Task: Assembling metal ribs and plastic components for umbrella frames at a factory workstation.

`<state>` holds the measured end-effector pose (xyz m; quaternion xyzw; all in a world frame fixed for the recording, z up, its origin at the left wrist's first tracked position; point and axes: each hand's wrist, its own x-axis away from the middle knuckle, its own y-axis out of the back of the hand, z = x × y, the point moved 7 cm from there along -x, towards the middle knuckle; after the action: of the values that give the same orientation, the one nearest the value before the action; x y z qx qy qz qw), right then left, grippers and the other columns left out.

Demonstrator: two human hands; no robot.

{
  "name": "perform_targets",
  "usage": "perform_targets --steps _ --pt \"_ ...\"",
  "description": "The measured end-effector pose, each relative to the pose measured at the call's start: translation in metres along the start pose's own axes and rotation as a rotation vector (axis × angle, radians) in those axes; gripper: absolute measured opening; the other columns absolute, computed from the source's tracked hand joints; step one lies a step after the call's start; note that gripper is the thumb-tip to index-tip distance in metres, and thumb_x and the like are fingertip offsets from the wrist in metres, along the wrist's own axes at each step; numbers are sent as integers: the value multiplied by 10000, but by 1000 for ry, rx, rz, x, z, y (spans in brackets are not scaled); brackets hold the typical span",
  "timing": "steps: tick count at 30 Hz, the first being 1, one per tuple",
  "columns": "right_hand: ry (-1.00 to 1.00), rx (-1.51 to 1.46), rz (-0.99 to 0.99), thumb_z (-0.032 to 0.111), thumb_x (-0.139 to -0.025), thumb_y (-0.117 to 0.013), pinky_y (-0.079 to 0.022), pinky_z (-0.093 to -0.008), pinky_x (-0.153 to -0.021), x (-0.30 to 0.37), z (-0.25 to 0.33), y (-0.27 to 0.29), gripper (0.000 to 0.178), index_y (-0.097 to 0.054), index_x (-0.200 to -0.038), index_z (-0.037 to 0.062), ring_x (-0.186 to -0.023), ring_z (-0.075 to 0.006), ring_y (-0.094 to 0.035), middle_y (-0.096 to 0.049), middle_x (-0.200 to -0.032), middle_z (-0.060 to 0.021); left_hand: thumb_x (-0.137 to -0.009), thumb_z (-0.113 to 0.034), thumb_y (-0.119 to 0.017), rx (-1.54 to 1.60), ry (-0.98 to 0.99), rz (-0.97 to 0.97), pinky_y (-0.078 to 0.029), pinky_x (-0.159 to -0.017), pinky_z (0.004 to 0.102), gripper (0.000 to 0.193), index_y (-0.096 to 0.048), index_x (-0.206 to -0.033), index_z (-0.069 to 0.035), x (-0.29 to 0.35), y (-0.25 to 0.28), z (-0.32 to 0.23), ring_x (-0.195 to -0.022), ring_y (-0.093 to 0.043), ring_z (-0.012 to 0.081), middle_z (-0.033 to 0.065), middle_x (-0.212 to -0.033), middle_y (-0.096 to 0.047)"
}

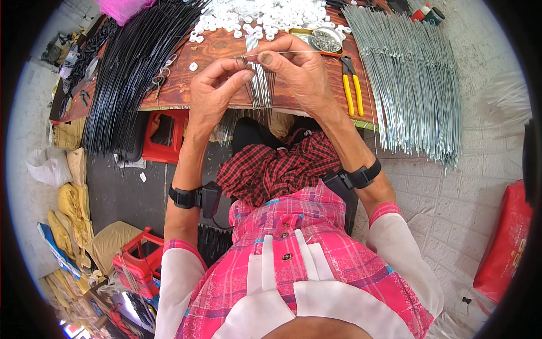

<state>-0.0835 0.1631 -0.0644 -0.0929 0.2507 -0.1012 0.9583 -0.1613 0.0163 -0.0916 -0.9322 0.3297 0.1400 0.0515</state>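
Above the table's near edge my hands are close together, both with fingers closed. Between thumb and forefinger, my right hand (305,73) pinches a thin silver wire (252,55), which runs across the fingers and out past the knuckles. My left hand (217,87) pinches at the wire's left end, where a small dark piece shows, too small to name. Below and between the hands, a bundle of thin silver rods (261,93) lies on the wooden table (186,76), its near ends over the edge. Yellow-handled pliers (353,90) lie right of my right hand.
Many small white plastic rings (254,14) cover the table's far side. A round tin of small metal parts (326,40) stands beside them. Black strands (130,79) hang over the left edge, silver wires (409,85) over the right. Scissors (161,76) lie left; red stools (164,135) stand below.
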Motion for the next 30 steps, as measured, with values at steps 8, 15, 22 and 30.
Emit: perform_targets --steps 8,15,22,30 --pt "-36 -17 24 91 -970 -657 -547 -319 -923 1 -1 -2 114 -656 -1041 1 -999 -171 -686 -724 -1043 -126 -906 -54 -734 18 14 2 -531 -829 247 172 -705 -1061 13 2 -2 -3 -936 -675 122 61 -996 -722" --pt "-38 -22 25 89 -972 -654 -549 -322 -921 2 -1 -2 113 -655 -1040 -1 -1005 -174 -687 -725 -1048 -128 -909 -50 -730 28 16 13 -534 -837 253 178 -703 -1071 16 3 -3 -3 -942 -678 127 71 -1000 -726" --pt "25 -2 34 86 -977 -649 -578 -295 -862 1 0 -2 123 -649 -1040 -20 -960 -151 -690 -723 -1039 -121 -915 -45 -718 -1 9 7 -530 -827 244 163 -708 -1063 23 2 -3 -4 -930 -676 121 68 -993 -729" --pt "31 -19 57 89 -968 -660 -568 -273 -836 4 0 -5 131 -663 -1056 -8 -933 -127 -680 -721 -1016 -91 -918 -46 -714 29 31 31 -528 -819 237 175 -710 -1080 20 4 -5 0 -924 -671 111 58 -995 -727"
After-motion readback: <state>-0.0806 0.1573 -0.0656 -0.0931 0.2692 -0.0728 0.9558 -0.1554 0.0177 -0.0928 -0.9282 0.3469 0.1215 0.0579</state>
